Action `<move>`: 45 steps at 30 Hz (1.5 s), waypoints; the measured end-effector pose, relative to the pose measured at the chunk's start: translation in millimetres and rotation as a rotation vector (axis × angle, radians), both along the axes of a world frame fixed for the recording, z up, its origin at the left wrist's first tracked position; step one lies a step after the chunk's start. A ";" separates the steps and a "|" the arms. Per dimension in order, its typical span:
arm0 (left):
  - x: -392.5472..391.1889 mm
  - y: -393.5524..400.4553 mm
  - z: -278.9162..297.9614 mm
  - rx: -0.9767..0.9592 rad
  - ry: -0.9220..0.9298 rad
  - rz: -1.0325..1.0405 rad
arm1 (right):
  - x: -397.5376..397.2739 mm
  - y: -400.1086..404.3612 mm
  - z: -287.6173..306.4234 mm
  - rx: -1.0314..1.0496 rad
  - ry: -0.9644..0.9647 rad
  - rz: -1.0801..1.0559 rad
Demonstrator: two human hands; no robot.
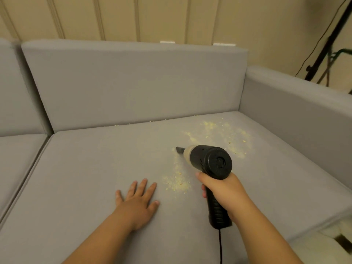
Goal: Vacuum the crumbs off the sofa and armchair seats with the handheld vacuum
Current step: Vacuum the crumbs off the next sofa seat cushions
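My right hand (226,193) grips the handle of a black handheld vacuum (211,162), its narrow nozzle pointing left and down onto the grey sofa seat cushion (95,168). Pale yellow crumbs (178,182) lie in a patch just left of my right hand, and a wider scatter of crumbs (224,134) spreads toward the back right of the cushion. A thin line of crumbs sits along the seam under the backrest. My left hand (139,201) lies flat on the cushion with fingers spread, left of the near crumb patch.
The grey backrest (133,82) rises behind the seat and the armrest (297,111) walls the right side. Another seat cushion (17,155) adjoins on the left. The vacuum's black cord (220,246) hangs down at the front. A dark stand with cables (323,54) is at the far right.
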State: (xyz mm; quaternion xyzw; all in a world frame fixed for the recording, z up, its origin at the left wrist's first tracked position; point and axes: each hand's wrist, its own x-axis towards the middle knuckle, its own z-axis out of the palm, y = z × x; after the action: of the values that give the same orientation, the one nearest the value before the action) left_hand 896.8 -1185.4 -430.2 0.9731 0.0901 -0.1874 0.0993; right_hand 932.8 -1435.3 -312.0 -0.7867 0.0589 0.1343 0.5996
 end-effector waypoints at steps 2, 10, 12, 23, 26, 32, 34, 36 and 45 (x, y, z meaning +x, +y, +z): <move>-0.3 -1.8 0.1 0.000 -0.001 0.001 | 0.7 -1.2 1.2 0.000 -0.015 -0.004; -1.0 3.9 -1.5 -0.010 0.010 0.003 | 7.4 -1.8 0.3 -0.028 -0.048 -0.001; 0.0 4.2 -0.2 -0.013 0.019 0.004 | 6.3 -0.7 1.5 -0.063 -0.052 0.038; -0.4 5.0 0.0 -0.020 0.027 0.001 | 7.5 6.7 -0.9 -0.095 -0.059 0.041; 0.3 4.9 0.1 -0.021 0.027 0.003 | 8.7 3.8 1.2 0.045 0.017 0.047; 0.7 6.1 0.5 -0.020 0.030 0.001 | 6.7 -3.5 4.4 0.028 -0.011 -0.015; 0.2 6.6 0.6 -0.022 0.032 0.003 | 2.9 -7.5 5.7 0.022 0.003 0.017; -0.5 6.7 -0.1 -0.019 0.032 0.002 | -2.7 -11.0 7.0 0.012 0.014 0.052; -7.9 3.3 3.8 0.010 0.052 -0.019 | -16.1 -16.1 8.6 -0.046 -0.021 0.015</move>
State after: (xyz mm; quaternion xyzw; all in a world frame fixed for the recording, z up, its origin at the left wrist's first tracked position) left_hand 888.9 -1182.1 -426.4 0.9692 0.0841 -0.2132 0.0903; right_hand 916.7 -1451.4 -303.4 -0.8022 0.0498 0.1289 0.5808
